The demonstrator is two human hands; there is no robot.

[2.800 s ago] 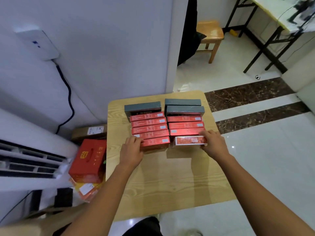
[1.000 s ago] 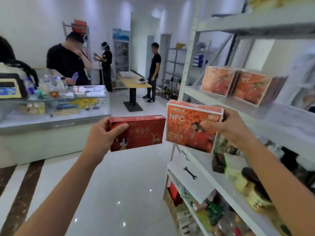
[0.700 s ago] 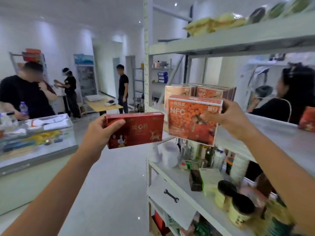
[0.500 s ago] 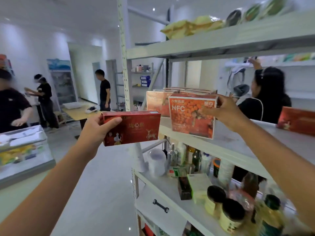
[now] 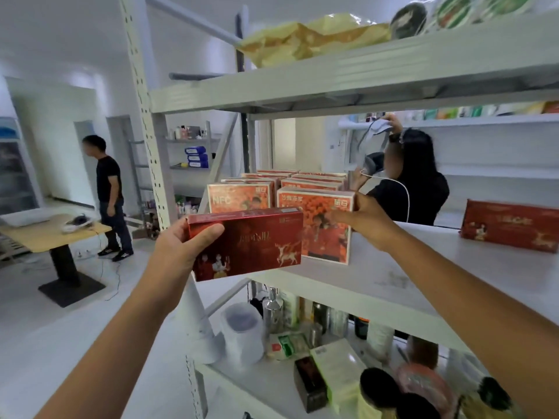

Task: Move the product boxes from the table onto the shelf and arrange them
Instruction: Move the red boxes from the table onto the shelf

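Okay, left hand (image 5: pixel 181 246) grips the dark red box (image 5: pixel 251 246) by its left end: thumb lies across the front face, the other fingers are wrapped behind and hidden. That box is in the air, off the shelf, long side roughly level, printed face toward the camera. It sits to the right of the hand, in front of the shelf board (image 5: pixel 423 267), and covers the lower left corner of the orange box (image 5: pixel 326 237).

Right hand (image 5: pixel 369 219) pinches the orange box at its upper right corner, fingers on the front face, thumb at the top right edge. The box extends left and down from the hand. It stands upright and its bottom edge looks to be on the board, near the front edge. It is directly in front of the rows of matching orange boxes (image 5: pixel 239 199), heading the right-hand row.

Second dark red box (image 5: pixel 511 226) stands on the same board, well apart to the right.

Upper shelf (image 5: pixel 332 80) holds yellow bags (image 5: pixel 308 40). Lower shelf carries a white container (image 5: pixel 242 331), bottles and cans, partly blurred.

Person in black (image 5: pixel 110 189) stands at far left beside a wooden table (image 5: pixel 54 231). Another person (image 5: pixel 414 179) is behind the shelf, arms raised.
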